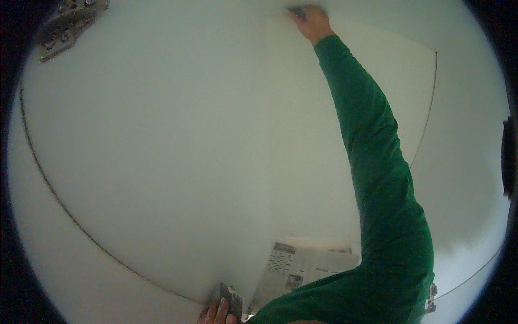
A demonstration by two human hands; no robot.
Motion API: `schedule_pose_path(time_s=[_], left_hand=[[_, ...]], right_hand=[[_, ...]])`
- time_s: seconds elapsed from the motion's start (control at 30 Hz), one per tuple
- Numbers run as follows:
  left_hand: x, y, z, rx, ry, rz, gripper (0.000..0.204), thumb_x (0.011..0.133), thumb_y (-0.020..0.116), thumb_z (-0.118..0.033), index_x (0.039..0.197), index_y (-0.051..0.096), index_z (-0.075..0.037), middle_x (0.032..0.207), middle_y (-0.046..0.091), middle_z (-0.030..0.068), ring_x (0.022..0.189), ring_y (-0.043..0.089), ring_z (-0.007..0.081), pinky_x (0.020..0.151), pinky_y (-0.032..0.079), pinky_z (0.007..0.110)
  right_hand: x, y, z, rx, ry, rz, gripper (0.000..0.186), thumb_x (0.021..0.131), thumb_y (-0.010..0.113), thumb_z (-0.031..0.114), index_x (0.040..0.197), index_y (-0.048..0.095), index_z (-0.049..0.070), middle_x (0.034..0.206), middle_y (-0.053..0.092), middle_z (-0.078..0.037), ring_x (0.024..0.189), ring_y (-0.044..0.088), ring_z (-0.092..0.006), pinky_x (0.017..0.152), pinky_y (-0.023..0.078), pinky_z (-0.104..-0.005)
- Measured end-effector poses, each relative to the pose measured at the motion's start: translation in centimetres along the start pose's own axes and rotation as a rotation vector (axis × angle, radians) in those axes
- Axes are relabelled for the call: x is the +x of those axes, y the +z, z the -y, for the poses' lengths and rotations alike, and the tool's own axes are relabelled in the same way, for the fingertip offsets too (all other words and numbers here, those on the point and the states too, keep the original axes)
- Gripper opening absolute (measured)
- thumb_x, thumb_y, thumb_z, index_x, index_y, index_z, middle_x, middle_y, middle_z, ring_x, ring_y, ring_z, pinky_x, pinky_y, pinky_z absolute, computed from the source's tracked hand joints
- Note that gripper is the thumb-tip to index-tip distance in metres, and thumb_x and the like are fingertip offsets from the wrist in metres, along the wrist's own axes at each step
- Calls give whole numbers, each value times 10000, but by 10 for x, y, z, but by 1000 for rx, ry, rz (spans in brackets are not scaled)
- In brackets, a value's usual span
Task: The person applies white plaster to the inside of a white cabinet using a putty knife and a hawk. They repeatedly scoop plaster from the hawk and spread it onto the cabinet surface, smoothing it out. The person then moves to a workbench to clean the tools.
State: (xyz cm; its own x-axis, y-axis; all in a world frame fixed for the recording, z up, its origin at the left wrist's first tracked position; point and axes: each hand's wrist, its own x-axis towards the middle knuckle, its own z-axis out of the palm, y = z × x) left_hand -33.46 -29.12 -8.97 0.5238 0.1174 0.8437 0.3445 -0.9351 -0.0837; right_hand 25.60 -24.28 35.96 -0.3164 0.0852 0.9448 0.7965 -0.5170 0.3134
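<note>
My right hand (315, 24), at the end of a long green sleeve, reaches up to the white surface at the top of the view, its fingers closed on a small dark grey object (297, 12), partly hidden and too blurred to name. At the bottom edge, my left hand (216, 310) has bent fingers on a flat, smeared grey metal tool (231, 297), like a scraper blade; the rest of this hand is out of frame. A broad pale panel (145, 140) fills the middle and left, with a fainter upright band beside my right arm.
A metal hinge with screws (70, 32) is at the upper left, another small metal fitting (431, 297) behind my elbow. Printed newspaper (307, 264) lies below the panel. Thin dark seams (81, 228) curve across both sides. A dark object (506, 156) sits at the right rim.
</note>
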Motion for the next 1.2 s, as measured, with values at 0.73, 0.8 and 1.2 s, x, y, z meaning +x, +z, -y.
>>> schedule_pose_path(time_s=[0.73,0.8,1.2], left_hand=[[147,34,-76,-1740,-1181,193,473,986,342,-387,1329,426,-73,1229,544,88,1112,531,239,964,416,370],[149,42,-76,-1798,-1297,136,499,981,347,-410,1336,416,-66,1243,535,88,1143,511,245,981,400,379],[117,110,-16,-1267,-519,-620,392,934,475,-296,1179,506,7,1135,571,197,1075,535,351,894,455,430]], right_hand=[[-242,-327,217,1006,-523,754,525,928,397,223,1433,261,191,1391,366,-216,1177,498,-388,886,514,-408],[-247,-324,206,943,-405,895,516,920,401,197,1422,282,190,1345,411,-220,1111,542,-387,843,536,-417],[-275,-342,251,2401,2221,697,454,854,537,144,1284,416,68,1157,567,-109,992,604,-318,772,515,-425]])
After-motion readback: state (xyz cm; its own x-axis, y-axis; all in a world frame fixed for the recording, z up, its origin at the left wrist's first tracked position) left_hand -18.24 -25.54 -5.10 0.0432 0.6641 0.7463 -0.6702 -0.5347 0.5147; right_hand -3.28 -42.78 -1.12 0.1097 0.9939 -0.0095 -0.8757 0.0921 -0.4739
